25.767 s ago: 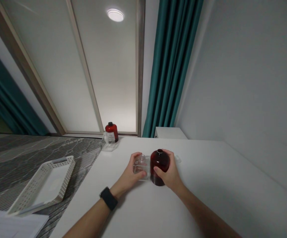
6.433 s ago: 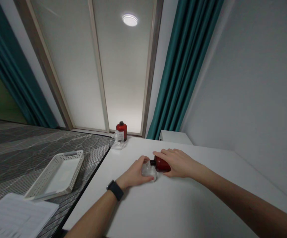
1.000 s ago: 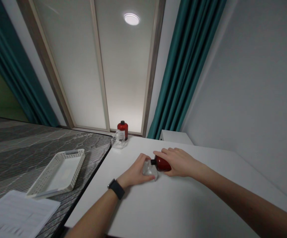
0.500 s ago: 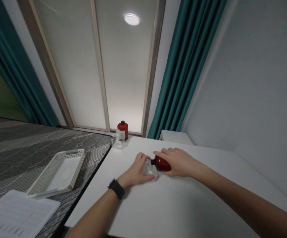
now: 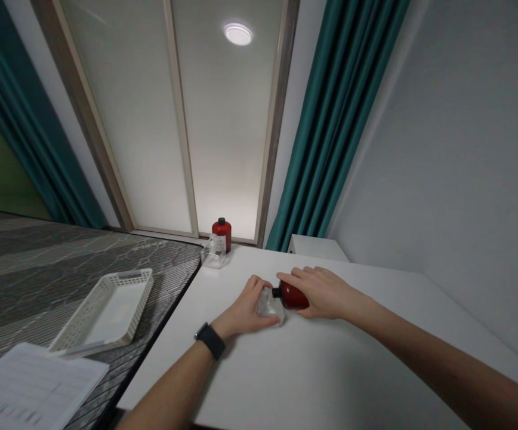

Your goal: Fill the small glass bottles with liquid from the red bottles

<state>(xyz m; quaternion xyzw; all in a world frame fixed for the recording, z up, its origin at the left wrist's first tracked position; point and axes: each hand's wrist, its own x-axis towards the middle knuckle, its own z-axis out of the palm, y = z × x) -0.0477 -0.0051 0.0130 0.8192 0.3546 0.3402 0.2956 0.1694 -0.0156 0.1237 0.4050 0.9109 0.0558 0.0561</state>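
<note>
Over the white table, my right hand [image 5: 319, 292] is wrapped round a dark red bottle [image 5: 293, 297]. The bottle lies tilted on its side, its black neck pointing left. My left hand [image 5: 247, 307], with a dark watch at the wrist, grips a small clear container [image 5: 268, 306] between thumb and fingers. The bottle's neck is at the container's upper right edge; whether liquid flows out cannot be made out. Part of the container is hidden behind my left fingers.
Another red bottle [image 5: 225, 232] with a black cap stands at the table's far left corner, behind a clear plastic container [image 5: 213, 260]. On the dark patterned surface at left sit a white perforated basket [image 5: 136, 316] and printed papers [image 5: 39, 382]. A white cabinet [image 5: 319, 248] stands beyond the table.
</note>
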